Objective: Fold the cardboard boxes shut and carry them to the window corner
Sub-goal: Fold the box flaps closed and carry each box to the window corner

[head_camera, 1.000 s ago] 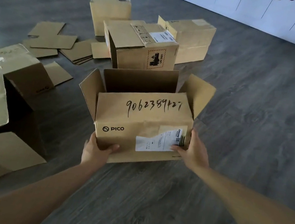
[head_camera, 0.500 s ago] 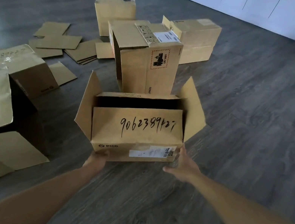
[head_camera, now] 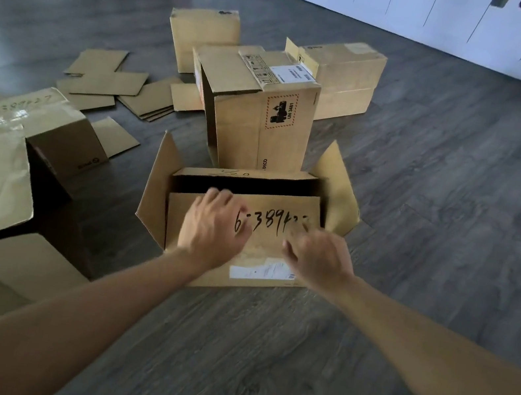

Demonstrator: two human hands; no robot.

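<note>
Brown cardboard box with handwritten black digits (head_camera: 246, 229) sits on the grey wood-look floor (head_camera: 421, 225), just in front of a taller closed carton (head_camera: 253, 109). Both hands moved from its lower front corners a second ago up onto the near top flap. Left hand (head_camera: 211, 234) lies flat, fingers straight, pressing the flap; right hand (head_camera: 317, 259) open, blurred, touching beside it. Carry grip released, folding begun. Side flaps still upright, dark gap remains; box not shut yet.
</note>
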